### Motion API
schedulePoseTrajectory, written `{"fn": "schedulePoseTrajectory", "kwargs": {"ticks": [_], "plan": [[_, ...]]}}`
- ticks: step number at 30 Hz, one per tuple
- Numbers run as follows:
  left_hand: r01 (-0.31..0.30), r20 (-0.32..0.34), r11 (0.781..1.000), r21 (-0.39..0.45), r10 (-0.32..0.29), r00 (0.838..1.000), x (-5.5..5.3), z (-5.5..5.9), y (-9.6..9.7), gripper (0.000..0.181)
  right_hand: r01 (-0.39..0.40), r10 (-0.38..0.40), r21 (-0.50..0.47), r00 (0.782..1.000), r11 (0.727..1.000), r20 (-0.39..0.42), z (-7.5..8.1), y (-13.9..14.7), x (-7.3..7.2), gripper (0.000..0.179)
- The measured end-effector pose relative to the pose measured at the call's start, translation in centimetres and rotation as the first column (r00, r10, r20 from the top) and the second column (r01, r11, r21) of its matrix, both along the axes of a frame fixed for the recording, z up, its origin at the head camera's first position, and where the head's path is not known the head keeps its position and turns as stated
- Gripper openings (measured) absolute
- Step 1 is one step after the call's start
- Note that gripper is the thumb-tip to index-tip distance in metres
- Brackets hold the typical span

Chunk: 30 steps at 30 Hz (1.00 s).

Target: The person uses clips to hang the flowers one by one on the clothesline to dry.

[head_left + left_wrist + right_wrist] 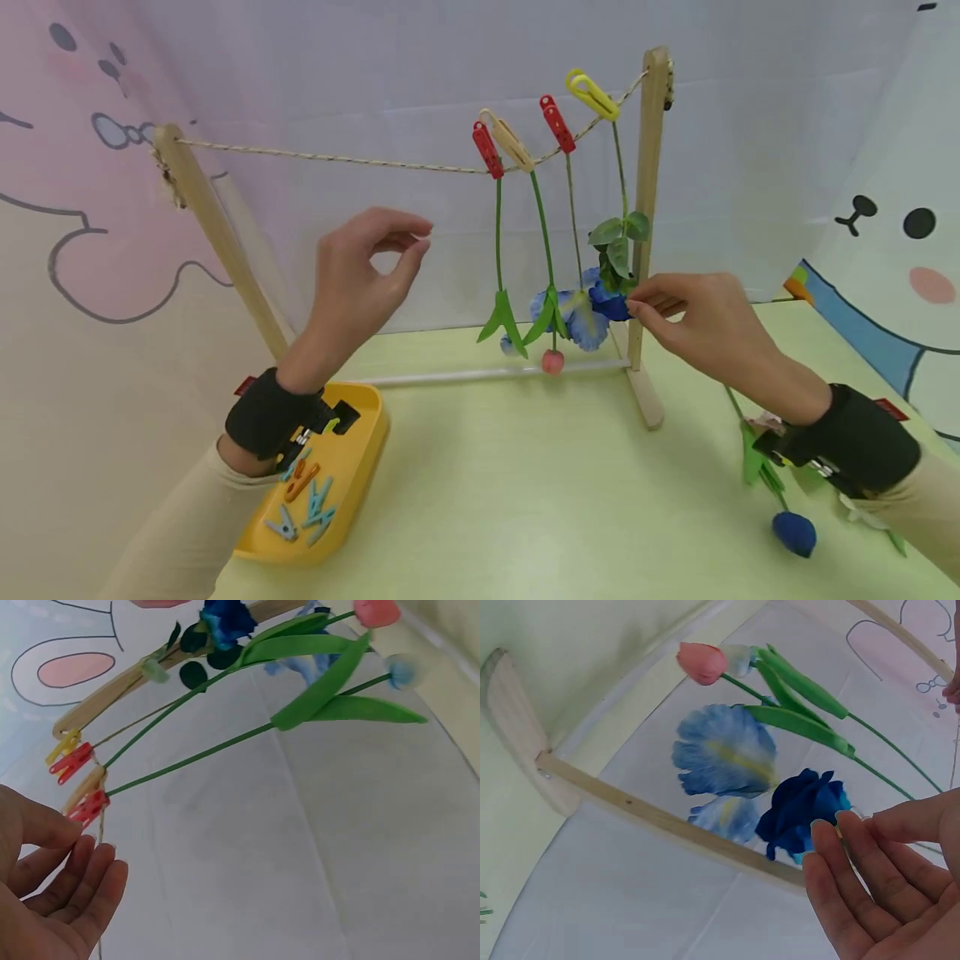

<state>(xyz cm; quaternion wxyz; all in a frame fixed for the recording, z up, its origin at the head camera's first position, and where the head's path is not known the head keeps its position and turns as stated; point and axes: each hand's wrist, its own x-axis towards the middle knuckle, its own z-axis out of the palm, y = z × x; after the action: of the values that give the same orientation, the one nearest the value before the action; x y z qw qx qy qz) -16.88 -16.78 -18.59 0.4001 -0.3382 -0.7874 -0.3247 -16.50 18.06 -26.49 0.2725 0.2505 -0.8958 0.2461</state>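
My left hand (367,267) is raised below the rope (330,157), thumb and forefinger curved toward each other with nothing between them. Fingertips of my right hand (697,321) are right at the edge of a dark blue rose (802,810), which hangs head down from a yellow clothespin (592,94). Beside it a light blue iris (727,754) hangs from a red clothespin (557,124). A pink tulip (552,362) hangs from a beige clothespin (512,143). The leftmost stem, with a pale blue bud (403,671), hangs from another red clothespin (488,150).
The rope is strung between a left wooden post (225,233) and a right wooden post (651,167). A yellow tray (367,450) with several clothespins stands at left, partly behind my forearm. A blue tulip (793,533) and other flowers lie at right under my right wrist.
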Motion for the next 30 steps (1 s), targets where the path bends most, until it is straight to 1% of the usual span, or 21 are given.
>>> {"fn": "schedulePoseTrajectory", "kwargs": {"ticks": [3,5,9,12,16,18,22,26,28,30], "plan": [[-0.017,0.015,0.999,-0.036,0.018,1.0,-0.7,-2.8,-2.0,0.016,0.047,-0.048,0.024,0.998,0.999,0.029,-0.8,1.7,0.2,0.007],[-0.031,0.03,0.997,-0.069,0.033,0.999,-1.2,-4.5,-3.4,0.018,0.075,-0.076,0.032,0.996,0.997,0.05,-1.3,2.8,0.3,0.006],[-0.062,0.083,0.991,-0.115,0.072,0.994,-0.7,-6.5,-5.5,0.019,0.118,-0.122,0.045,0.988,0.992,0.091,-2.5,4.7,0.3,0.008],[-0.083,0.142,0.987,-0.139,0.103,0.984,-0.3,-7.8,-6.9,0.018,0.134,-0.141,0.062,0.981,0.989,0.136,-3.4,6.0,0.3,0.01],[-0.119,0.218,0.978,-0.174,0.156,0.963,0.2,-9.8,-8.4,0.017,0.14,-0.16,0.113,0.968,0.984,0.195,-4.9,7.5,0.2,0.012],[-0.14,0.255,0.971,-0.192,0.187,0.949,0.4,-10.7,-9.1,0.016,0.139,-0.169,0.15,0.963,0.979,0.21,-5.8,8.2,0.2,0.012],[-0.156,0.336,0.963,-0.221,0.225,0.914,0.8,-12.6,-10.5,0.016,0.136,-0.186,0.196,0.947,0.971,0.261,-7.5,9.5,0.2,0.013],[-0.154,0.405,0.959,-0.239,0.243,0.881,1.2,-14.0,-11.6,0.017,0.137,-0.202,0.22,0.929,0.966,0.309,-8.8,10.6,0.2,0.015],[-0.154,0.422,0.956,-0.248,0.25,0.872,1.4,-14.5,-12.1,0.016,0.141,-0.213,0.229,0.921,0.963,0.326,-9.3,11.2,0.2,0.016],[-0.157,0.423,0.953,-0.259,0.258,0.869,1.6,-14.9,-12.5,0.016,0.147,-0.226,0.241,0.912,0.959,0.343,-9.8,11.8,0.2,0.018]]}}
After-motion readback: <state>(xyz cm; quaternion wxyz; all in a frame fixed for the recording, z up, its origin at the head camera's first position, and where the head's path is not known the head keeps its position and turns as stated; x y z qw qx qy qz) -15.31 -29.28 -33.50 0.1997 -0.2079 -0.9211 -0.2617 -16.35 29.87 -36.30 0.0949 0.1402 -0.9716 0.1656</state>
